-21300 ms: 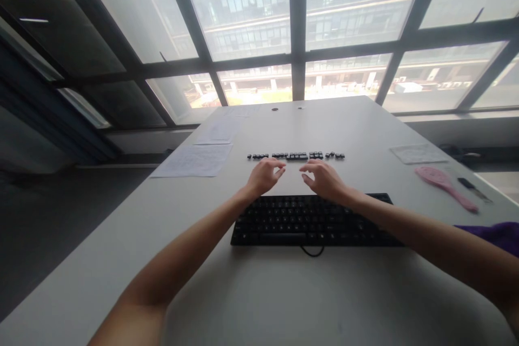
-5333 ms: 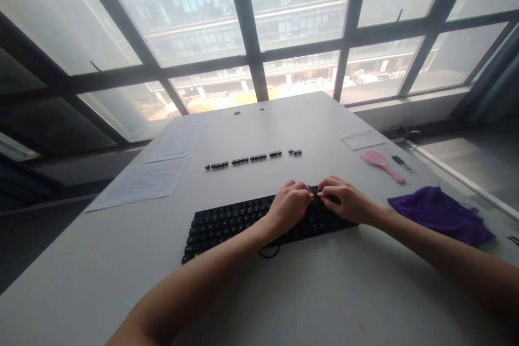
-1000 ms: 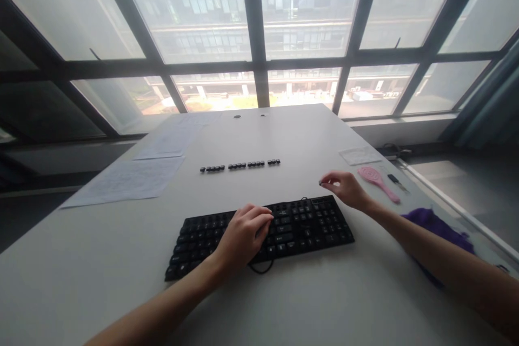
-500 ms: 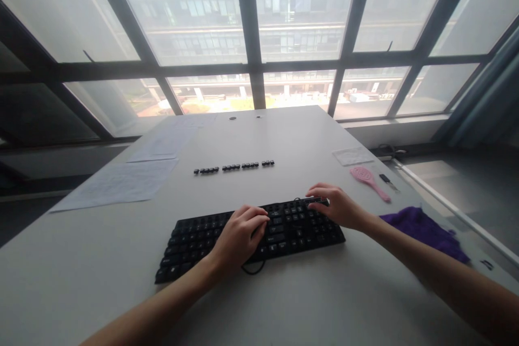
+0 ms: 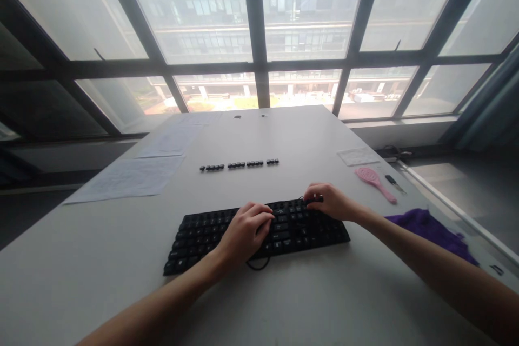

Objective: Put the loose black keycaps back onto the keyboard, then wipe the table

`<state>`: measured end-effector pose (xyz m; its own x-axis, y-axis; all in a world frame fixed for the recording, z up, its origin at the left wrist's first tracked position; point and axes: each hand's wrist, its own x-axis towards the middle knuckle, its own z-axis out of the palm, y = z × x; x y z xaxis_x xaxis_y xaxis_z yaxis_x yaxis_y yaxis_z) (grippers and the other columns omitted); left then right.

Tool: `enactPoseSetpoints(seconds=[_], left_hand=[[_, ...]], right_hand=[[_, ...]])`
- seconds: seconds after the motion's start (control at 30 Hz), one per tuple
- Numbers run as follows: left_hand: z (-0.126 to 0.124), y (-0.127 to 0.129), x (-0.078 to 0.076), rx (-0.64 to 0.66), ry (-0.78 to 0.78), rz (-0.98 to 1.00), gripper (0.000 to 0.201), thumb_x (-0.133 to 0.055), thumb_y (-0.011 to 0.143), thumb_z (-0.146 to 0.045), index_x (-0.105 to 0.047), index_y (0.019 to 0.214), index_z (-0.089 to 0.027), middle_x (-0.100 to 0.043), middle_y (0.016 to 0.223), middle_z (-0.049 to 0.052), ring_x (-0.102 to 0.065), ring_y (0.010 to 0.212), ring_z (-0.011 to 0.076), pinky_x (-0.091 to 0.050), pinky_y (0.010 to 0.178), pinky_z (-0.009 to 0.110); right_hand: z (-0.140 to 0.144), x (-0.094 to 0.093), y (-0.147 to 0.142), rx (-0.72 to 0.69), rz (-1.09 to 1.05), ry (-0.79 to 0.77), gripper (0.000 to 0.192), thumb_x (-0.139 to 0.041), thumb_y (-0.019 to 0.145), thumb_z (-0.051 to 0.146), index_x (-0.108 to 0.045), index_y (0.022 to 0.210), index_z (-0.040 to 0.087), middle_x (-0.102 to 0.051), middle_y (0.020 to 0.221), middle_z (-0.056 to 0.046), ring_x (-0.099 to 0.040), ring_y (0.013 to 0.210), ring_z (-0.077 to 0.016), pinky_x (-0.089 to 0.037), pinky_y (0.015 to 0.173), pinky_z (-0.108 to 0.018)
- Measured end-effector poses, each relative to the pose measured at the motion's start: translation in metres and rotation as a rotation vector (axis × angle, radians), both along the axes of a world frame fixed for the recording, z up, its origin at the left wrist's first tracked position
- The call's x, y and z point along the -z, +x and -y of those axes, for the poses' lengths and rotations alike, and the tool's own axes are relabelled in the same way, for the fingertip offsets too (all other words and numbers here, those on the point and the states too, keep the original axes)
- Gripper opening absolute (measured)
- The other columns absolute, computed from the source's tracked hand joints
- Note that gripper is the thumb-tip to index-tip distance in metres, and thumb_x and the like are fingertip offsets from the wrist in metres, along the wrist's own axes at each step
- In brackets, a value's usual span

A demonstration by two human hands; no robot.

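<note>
Both hands on black keyboard [image 5: 211,230]: left hand [image 5: 245,231] flat mid-keys, loosely open; right hand [image 5: 329,201] pinching something small at far-right edge.

An office, high up: a long white desk [image 5: 324,303] carries a black keyboard [image 5: 194,230] and printed papers [image 5: 125,178] at the left, with tall windows [image 5: 211,11] at the far end facing another office block.

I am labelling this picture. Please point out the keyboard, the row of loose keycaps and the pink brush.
keyboard [image 5: 203,230]: head view, on its left half of keys.
row of loose keycaps [image 5: 239,165]: head view, middle of the row.
pink brush [image 5: 367,175]: head view, on its oval head.
</note>
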<state>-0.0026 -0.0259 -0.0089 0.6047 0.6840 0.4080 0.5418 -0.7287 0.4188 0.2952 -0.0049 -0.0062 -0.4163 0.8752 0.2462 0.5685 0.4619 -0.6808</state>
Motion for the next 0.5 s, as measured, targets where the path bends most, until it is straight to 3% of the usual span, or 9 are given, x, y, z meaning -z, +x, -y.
enactPoseSetpoints(seconds=[0.17,0.27,0.4,0.5], left_hand=[[0.0,0.007,-0.008,0.005,-0.081,0.079,0.019,-0.057,0.095,-0.02,-0.075,0.098,-0.022,-0.073,0.105,0.007,-0.063,0.102,0.0231,-0.051,0.096,0.041],[0.002,0.022,-0.023,-0.012,-0.297,0.227,0.017,-0.063,0.093,-0.03,-0.076,0.102,-0.022,-0.075,0.104,0.006,-0.067,0.1,0.0227,-0.052,0.094,0.038],[0.007,0.048,-0.041,0.022,-0.79,0.462,0.033,-0.07,0.088,-0.045,-0.075,0.106,-0.018,-0.077,0.097,0.007,-0.07,0.09,0.0213,-0.055,0.08,0.031],[0.012,0.061,-0.043,0.085,-0.992,0.613,0.036,-0.079,0.079,-0.044,-0.075,0.1,-0.015,-0.077,0.094,0.008,-0.07,0.088,0.021,-0.055,0.079,0.03]], right_hand=[[0.001,0.002,-0.002,0.037,-0.133,-0.038,0.008,-0.071,0.081,0.021,-0.073,0.088,0.02,-0.071,0.082,-0.002,-0.065,0.073,-0.0169,-0.055,0.071,-0.031],[0.016,-0.006,-0.011,0.07,-0.327,-0.008,0.021,-0.073,0.082,0.026,-0.07,0.102,0.02,-0.072,0.087,-0.003,-0.068,0.079,-0.0183,-0.057,0.075,-0.033],[0.045,-0.019,-0.025,0.08,-0.334,0.315,0.026,-0.071,0.085,0.021,-0.067,0.11,0.025,-0.069,0.092,-0.003,-0.066,0.082,-0.0181,-0.057,0.077,-0.033],[0.062,-0.019,-0.033,0.002,-0.265,0.499,0.033,-0.066,0.089,0.016,-0.066,0.118,0.03,-0.069,0.096,-0.005,-0.067,0.085,-0.0198,-0.057,0.075,-0.034]])
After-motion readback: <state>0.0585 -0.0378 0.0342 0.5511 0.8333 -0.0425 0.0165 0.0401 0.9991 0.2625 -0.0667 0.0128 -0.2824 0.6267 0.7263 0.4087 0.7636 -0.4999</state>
